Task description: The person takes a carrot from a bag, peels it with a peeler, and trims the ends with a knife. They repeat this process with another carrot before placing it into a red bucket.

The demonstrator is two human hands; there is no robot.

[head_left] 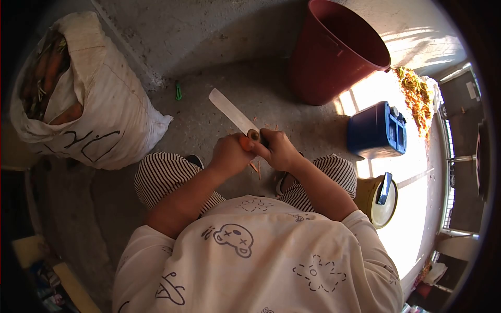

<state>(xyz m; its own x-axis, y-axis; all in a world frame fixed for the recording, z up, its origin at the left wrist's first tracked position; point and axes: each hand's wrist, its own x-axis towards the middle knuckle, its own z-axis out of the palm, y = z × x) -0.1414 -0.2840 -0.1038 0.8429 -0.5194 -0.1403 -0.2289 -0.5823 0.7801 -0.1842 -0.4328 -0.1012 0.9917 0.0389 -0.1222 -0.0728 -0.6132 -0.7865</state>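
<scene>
In the head view, my left hand (231,156) is closed around a carrot, whose orange side (244,142) shows at the fingers. A brownish-green stem end (254,135) sits beside my right thumb. My right hand (277,149) grips a knife (232,109); its handle is mostly hidden in the fist. The pale, broad blade points up and left, away from my body. Both hands touch or nearly touch between my knees. Thin orange peelings (259,168) lie on the floor below them.
At left stands a white sack (112,99) with carrots (54,65) in its mouth. A dark red bin (318,68), a blue jerrycan (368,130) and a lidded bucket (371,201) with a phone (384,188) on it stand at right. Peelings (415,96) are heaped behind.
</scene>
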